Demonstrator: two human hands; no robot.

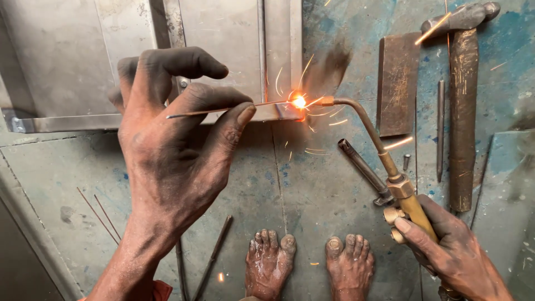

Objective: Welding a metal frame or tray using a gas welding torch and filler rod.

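Torch [409,203]: brass-yellow body, coppery neck. Flame [299,101]: orange-white, orange sparks. Rod [223,110]: dull grey-brown. Sheet metal [223,44]: plain grey. Floor [312,184]: grey-green, blue paint blotches. Hammer [463,111]: rusty brown. Flat plate [398,83]: dark brown, scratched.

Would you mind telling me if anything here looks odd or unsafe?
Yes: bare feet stand just below the sparks where the torch in the right hand meets the rod in the left hand.

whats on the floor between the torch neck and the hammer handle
In the head view, a flat rusty metal plate, a thin rod and a small bolt lie between torch and hammer.
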